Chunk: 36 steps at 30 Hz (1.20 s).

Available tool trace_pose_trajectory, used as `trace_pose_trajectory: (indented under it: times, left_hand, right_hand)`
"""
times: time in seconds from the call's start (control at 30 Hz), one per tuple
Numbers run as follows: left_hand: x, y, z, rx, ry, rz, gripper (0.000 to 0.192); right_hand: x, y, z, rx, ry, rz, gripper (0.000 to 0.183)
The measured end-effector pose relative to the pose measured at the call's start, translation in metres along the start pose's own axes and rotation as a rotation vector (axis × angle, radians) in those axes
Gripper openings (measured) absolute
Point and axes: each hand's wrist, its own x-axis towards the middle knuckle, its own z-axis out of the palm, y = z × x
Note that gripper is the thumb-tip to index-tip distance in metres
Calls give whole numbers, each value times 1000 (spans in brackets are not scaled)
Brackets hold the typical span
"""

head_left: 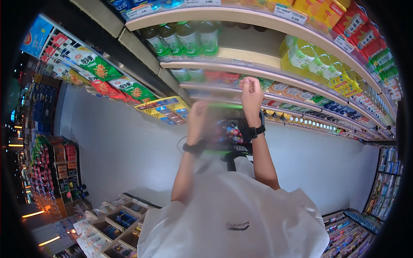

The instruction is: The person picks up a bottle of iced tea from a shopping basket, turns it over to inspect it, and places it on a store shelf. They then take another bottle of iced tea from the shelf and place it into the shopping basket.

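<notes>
My left hand (197,121) is blurred by motion over the left side of a black shopping basket with a green rim (222,105). A smeared, see-through shape lies just right of its fingers; I cannot tell whether the hand holds it. Colourful packaged goods (235,133) lie in the basket, partly hidden by the blur. Beyond the basket's right side, my right hand (252,96) is raised in front of the lower shelves, its fingers curled in and nothing visible in them. Dark bands circle both wrists.
Ahead, curved shelves hold green-labelled bottles (190,40), yellow-green multipacks (309,58) and cartons (317,13). Snack bags (100,66) hang on a rack at the left, above a yellow display tray (161,104). Behind me stands a compartmented display (124,219). Pale floor (129,145) spreads around.
</notes>
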Motion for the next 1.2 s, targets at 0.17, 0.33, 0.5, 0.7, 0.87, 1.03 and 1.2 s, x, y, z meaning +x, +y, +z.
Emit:
trace_pose_trajectory:
  times: [0.17,0.33,0.5,0.7,0.87,1.03,1.2]
  left_hand:
    - [-92,-134,-81,-21,111,-260,26]
    - [-181,-222,-109,-278,197,-575,24]
    - [-241,-261,-134,-462,218,-735,21]
    - [-242,-307,-103,-517,115,-830,22]
    - [-214,-328,-86,-591,151,-850,22]
    - [-157,-352,-60,-590,172,-813,23]
    - [-107,-393,-24,-511,78,-805,27]
  right_hand:
    - [-106,82,16,-638,-567,-221,15]
    - [-233,158,-20,-734,-853,-145,44]
    - [-279,123,-6,-1111,-1391,285,44]
    - [-337,310,-39,-989,-929,371,27]
    - [-361,367,17,-1020,-671,602,29]
    - [-322,414,70,-843,-508,507,31]
    - [-295,454,73,-840,-507,645,35]
